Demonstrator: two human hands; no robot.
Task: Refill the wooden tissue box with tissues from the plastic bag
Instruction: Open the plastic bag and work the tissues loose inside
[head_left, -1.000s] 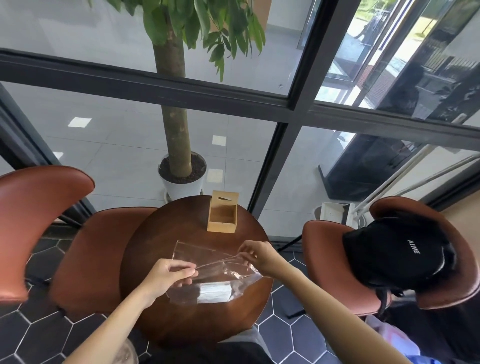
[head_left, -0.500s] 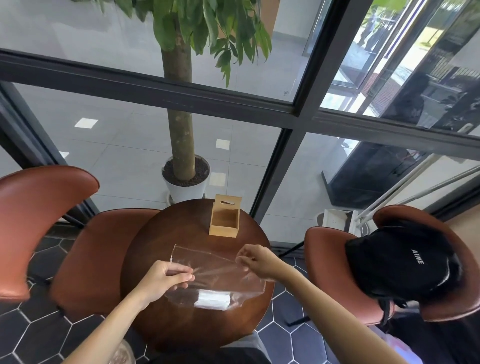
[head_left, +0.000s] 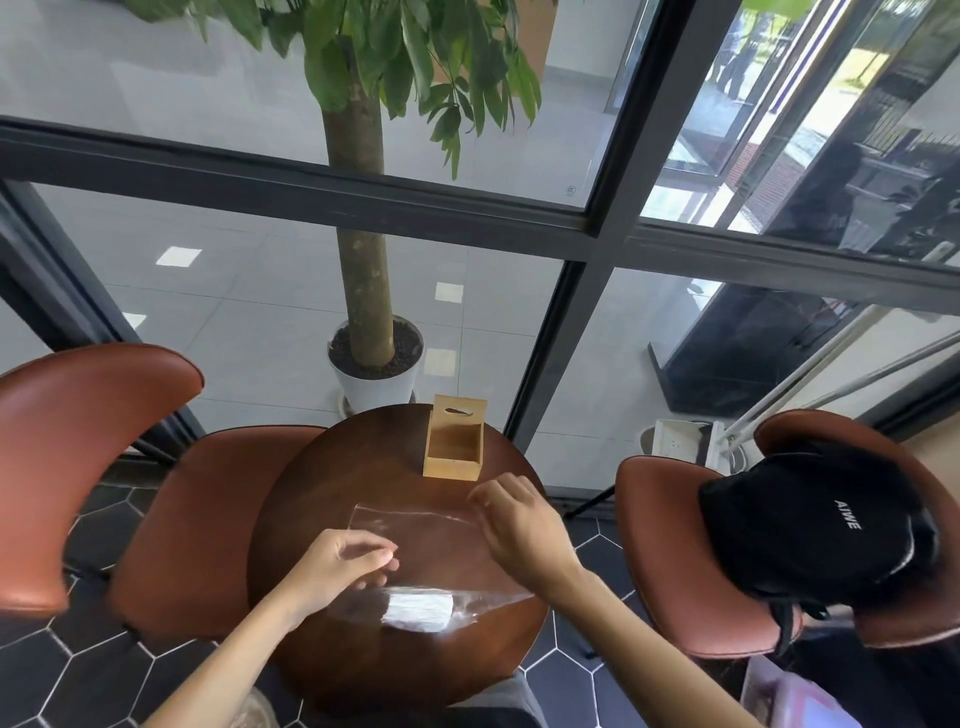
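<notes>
Two hands pinch the plastic bag (head_left: 431, 545) over the tabletop (head_left: 311, 499).
Left hand (head_left: 337, 564) and right hand (head_left: 511, 525) grip limp, slippery film; tissues (head_left: 418, 612) look light, soft.

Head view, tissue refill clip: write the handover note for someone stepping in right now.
Left hand: pinching the near-left part of the plastic bag.
Right hand: pinching the bag's far-right edge.
The bag lies flat on the round table, hands apart along its far end; whether it is open cannot be told. The white tissues are inside, at its near end.
The wooden tissue box stands at the table's far edge, compartment empty.
Done: bag gripped.
Left: take the tissues out and load the box.
</notes>
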